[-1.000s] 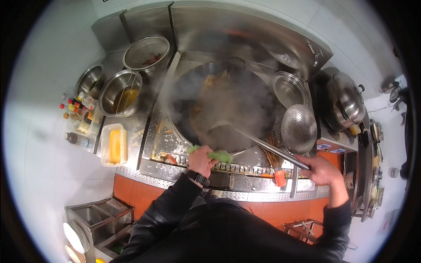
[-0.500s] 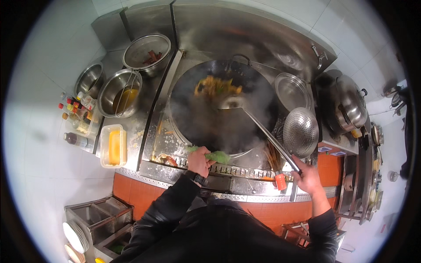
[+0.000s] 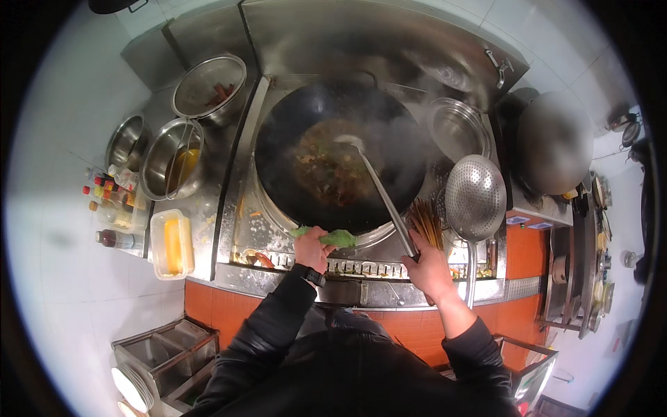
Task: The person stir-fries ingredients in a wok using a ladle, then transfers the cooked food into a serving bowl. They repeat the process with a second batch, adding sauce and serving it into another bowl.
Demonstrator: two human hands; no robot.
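My left hand [image 3: 310,250] is closed on a green cloth [image 3: 339,239] at the near rim of a large black wok [image 3: 281,139]. In my right hand [image 3: 427,267] is the handle of a long metal ladle [image 3: 384,191]. The ladle's bowl is inside the wok, at the far side of some cooked food [image 3: 330,177]. Steam blurs the food, so I cannot make out its kind. Close to my right hand stands a bundle of thin bamboo sticks, like a wok brush [image 3: 425,222]. A perforated skimmer [image 3: 476,198] lies to its right.
At left stand metal bowls [image 3: 149,167], a colander [image 3: 187,90] with reddish-brown pieces, several bottles [image 3: 114,198] and a plastic tub [image 3: 156,243] of yellow liquid. A round metal pan [image 3: 458,132] is right of the wok, with a large pot [image 3: 556,146] beyond. Plates [image 3: 132,389] sit lower left.
The food, bunched toward the wok's far side before, now lies spread over its middle. My right hand and the ladle handle have swung left. My left hand keeps the cloth at the rim.
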